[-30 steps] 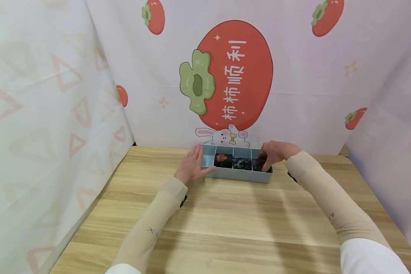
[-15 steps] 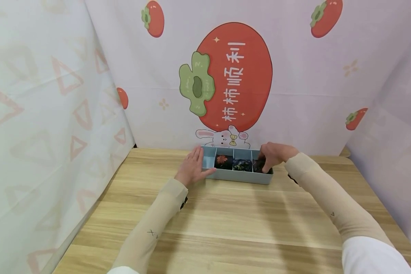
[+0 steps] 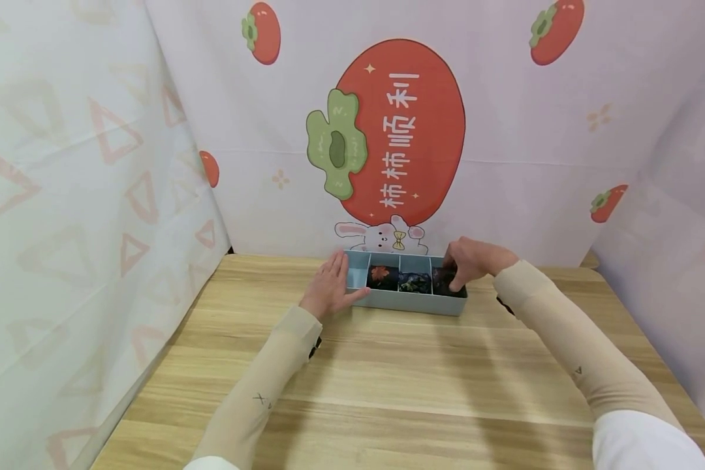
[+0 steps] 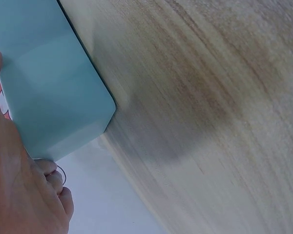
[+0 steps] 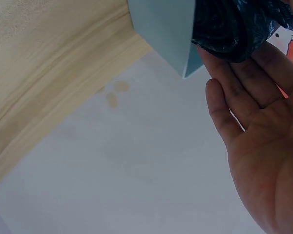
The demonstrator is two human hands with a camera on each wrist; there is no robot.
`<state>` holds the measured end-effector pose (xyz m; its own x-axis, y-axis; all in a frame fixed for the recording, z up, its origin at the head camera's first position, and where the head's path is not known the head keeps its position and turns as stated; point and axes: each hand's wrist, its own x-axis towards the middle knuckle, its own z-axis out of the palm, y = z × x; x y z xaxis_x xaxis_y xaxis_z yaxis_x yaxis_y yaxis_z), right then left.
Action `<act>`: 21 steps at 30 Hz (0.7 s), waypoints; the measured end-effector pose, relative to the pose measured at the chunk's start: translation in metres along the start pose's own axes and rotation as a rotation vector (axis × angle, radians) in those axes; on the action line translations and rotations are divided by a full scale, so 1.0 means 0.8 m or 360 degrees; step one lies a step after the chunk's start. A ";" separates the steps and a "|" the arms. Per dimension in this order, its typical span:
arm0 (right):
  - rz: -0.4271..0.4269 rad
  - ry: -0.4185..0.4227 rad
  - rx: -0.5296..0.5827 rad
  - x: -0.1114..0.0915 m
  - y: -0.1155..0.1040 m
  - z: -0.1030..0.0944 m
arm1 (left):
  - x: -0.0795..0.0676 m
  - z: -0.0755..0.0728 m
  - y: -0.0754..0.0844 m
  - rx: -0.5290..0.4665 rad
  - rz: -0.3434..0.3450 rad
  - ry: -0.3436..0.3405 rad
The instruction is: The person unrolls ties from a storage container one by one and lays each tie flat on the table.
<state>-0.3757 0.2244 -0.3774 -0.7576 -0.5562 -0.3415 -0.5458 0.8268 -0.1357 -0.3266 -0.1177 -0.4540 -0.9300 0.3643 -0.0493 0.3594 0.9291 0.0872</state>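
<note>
A light blue box (image 3: pixel 408 302) with several compartments in a row stands at the table's back edge. My left hand (image 3: pixel 328 287) rests against its left end, fingers straight over the end wall and thumb along the front rim. In the right-end compartment, my right hand (image 3: pixel 472 260) grips a dark patterned cloth roll (image 3: pixel 442 279) between thumb and fingers. The right wrist view shows the coiled layers of this roll (image 5: pixel 224 29) above the box's end wall. Two more dark rolls, one with an orange flower (image 3: pixel 382 277) and one bluish (image 3: pixel 414 282), fill the middle compartments. The leftmost compartment shows its bare floor.
The wood-grain table (image 3: pixel 376 378) stretches toward me in front of the box. A printed cloth backdrop (image 3: pixel 505 209) rises right behind the box, with a hanging cloth on the left (image 3: pixel 94 261) and another on the right (image 3: pixel 681 261).
The roll in my right hand sits slightly higher in its compartment than half a second ago, and more of it shows. My left hand and the box have stayed in place.
</note>
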 end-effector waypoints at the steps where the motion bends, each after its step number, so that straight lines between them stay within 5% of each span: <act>1: 0.0005 0.0010 0.0000 -0.002 -0.001 -0.003 | 0.000 -0.001 0.000 0.0005 0.0006 -0.0006; 21: 0.0079 0.0181 -0.0008 -0.056 -0.029 -0.048 | -0.002 0.001 0.001 -0.0030 0.0044 0.0052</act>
<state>-0.3427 0.2271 -0.3232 -0.8193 -0.5208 -0.2399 -0.5084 0.8532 -0.1163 -0.3248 -0.1172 -0.4548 -0.9219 0.3872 -0.0139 0.3837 0.9173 0.1066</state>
